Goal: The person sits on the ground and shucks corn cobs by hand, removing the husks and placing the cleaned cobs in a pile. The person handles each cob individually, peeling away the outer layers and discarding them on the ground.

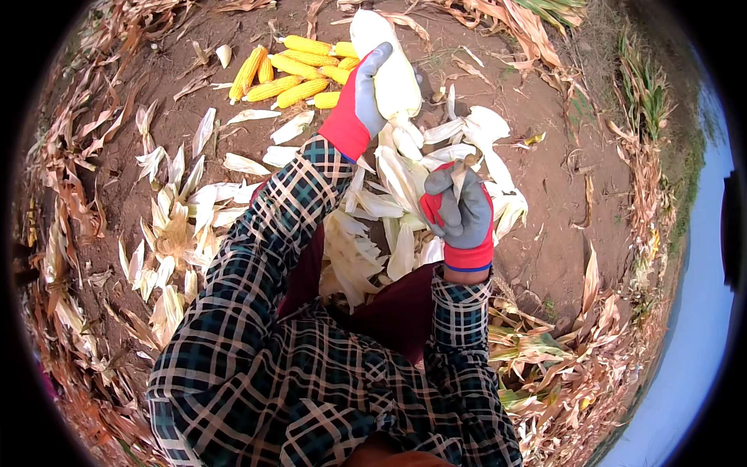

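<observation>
My left hand (pixel 369 87), in a red and grey coated work glove, is shut around an ear of corn (pixel 392 76) still wrapped in pale inner husk. The ear points away from me, its stalk end towards my body. Lower and to the right, my right hand (pixel 458 207), gloved the same way, has its fingers curled in with a small strip of dry husk (pixel 461 175) pinched at the fingertips. Beneath both hands lie loose cream husk leaves (pixel 402 175). Left of the wrapped ear, several bare yellow corn cobs (pixel 297 69) rest in a pile on the soil.
Peeled husks with corn silk (pixel 175 233) lie on the brown soil (pixel 560 192) at left. Dry corn stalks and leaves (pixel 560 350) cover the ground at lower right, with more along the left edge (pixel 76 169). Green-leaved plants (pixel 642 87) stand at upper right.
</observation>
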Demonstrator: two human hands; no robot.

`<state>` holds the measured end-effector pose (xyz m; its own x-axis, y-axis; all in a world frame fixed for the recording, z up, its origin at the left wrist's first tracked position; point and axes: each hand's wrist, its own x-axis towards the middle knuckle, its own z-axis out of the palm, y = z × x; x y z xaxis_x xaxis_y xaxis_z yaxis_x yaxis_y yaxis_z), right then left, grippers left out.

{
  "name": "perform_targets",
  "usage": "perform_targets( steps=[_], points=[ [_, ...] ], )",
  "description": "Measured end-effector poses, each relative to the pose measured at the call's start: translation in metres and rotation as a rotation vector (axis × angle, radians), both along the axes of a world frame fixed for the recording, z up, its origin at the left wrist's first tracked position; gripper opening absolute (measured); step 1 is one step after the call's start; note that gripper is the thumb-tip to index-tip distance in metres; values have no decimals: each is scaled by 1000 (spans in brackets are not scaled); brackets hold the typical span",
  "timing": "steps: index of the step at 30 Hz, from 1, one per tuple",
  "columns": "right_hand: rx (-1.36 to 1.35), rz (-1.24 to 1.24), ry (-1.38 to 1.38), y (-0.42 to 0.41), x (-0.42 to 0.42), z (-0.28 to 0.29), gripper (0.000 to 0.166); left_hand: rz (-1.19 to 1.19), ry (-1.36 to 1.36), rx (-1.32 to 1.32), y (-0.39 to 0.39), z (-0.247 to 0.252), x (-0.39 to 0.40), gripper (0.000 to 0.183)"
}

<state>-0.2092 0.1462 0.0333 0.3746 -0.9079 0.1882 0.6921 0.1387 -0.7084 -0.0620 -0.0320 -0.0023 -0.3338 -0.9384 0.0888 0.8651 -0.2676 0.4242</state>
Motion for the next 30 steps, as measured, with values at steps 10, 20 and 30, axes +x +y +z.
perform_targets(
  steps=[10,20,30],
  points=[
    [-414,-293,1641,46,13,-67,73,268,-481,-185,-11,-3,42,38],
    [232,-712,411,9,-21,-41,59,-292,-1126,-380,75,12,-12,60],
    [272,-735,-82,-11,10,-48,55,298,-1321,-1224,83,-29,-30,37]
  ],
)
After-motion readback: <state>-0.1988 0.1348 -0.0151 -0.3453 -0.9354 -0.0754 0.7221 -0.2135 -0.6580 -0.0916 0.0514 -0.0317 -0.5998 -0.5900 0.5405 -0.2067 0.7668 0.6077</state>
